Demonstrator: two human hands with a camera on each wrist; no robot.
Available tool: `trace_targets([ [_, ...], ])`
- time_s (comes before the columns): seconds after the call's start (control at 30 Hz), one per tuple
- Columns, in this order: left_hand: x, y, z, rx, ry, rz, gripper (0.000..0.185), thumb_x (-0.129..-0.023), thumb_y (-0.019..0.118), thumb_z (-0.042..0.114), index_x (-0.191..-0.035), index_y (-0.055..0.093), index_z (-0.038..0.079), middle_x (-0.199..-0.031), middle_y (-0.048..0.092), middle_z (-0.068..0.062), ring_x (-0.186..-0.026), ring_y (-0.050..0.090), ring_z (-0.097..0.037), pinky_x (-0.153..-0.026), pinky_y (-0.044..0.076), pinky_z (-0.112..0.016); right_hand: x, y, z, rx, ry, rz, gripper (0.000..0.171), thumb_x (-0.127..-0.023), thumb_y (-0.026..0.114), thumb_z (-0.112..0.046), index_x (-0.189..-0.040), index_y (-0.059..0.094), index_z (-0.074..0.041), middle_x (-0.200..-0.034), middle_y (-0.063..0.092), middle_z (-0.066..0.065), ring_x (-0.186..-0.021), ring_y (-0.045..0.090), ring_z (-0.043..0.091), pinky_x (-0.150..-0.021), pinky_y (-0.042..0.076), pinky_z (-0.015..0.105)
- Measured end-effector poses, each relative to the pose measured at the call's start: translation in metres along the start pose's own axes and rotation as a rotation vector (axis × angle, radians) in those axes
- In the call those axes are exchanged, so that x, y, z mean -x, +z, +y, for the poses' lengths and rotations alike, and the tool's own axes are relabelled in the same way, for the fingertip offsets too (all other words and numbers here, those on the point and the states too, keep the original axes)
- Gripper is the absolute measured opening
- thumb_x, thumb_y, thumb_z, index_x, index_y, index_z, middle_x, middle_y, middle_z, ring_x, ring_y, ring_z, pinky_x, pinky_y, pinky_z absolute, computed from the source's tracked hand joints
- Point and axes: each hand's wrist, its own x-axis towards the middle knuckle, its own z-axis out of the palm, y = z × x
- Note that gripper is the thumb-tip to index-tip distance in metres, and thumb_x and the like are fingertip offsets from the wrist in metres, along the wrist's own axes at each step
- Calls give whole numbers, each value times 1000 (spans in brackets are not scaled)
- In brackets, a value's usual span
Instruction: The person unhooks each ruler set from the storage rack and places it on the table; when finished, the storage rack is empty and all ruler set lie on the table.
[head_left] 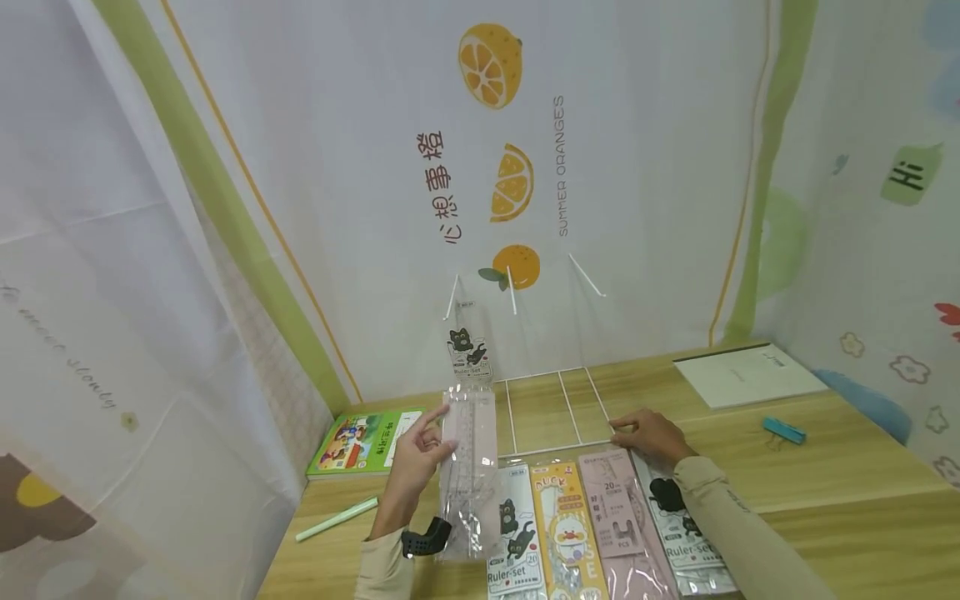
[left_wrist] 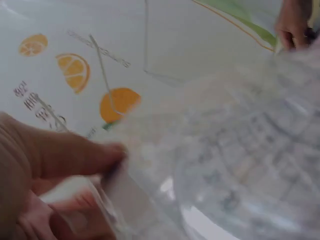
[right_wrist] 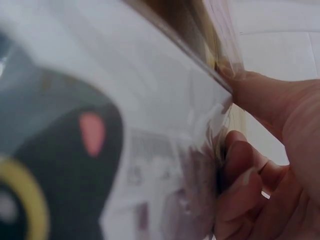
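Left hand [head_left: 416, 458]: fingers pinch ruler pack [head_left: 468, 450] upright, facing the rack [head_left: 555, 408].
Right hand [head_left: 648, 435]: fingers clamp cat pack [head_left: 678, 517] top at 3 o'clock, steadying it on worktop [head_left: 840, 483].

five ruler-set packs [head_left: 471, 433], two notebooks [head_left: 365, 440], two hands [head_left: 414, 460]

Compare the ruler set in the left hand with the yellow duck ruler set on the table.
The clear ruler set is lifted, upright and gripped by the left hand; the yellow duck ruler set lies flat in a row of packs. The held pack is see-through with pink, while the duck pack is yellow. Both are long, narrow plastic sleeves.
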Motion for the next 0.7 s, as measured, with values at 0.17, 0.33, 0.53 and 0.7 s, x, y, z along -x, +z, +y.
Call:
trace_targets([
  [0.17,22,-13,-34,-68,-183,8,59,-85,68,-9,-141,52,-3,-62,49,6,-46,30,-2,-45,27,-16,-2,0,0,15,-7,4,39,-88,77,-28,-122,73,-10,-118,68,21,-83,58,20,-66,43,32],
  [0.33,37,-21,-58,-105,-273,6,62,-83,67,-13,-141,47,-11,-64,57,1,-48,39,-4,-44,30,-16,-2,-1,-1,1,-7,-8,40,-88,77,-29,-123,73,-10,-120,69,22,-82,59,19,-66,45,33],
  [0.53,39,-20,-70,-127,-261,-4,63,-83,67,-13,-141,43,-15,-79,66,-12,-64,61,-12,-54,47,-21,-2,-3,-1,-28,-12,-12,39,-90,76,-27,-124,73,-8,-122,70,23,-80,61,17,-68,47,33],
  [0.7,40,-12,-76,-240,-254,-6,67,-82,74,-5,-141,44,-14,-74,56,-6,-62,57,-14,-55,48,-25,-3,-1,0,-63,9,-24,40,-89,77,-28,-124,72,-9,-113,72,19,-75,61,17,-64,46,32],
])
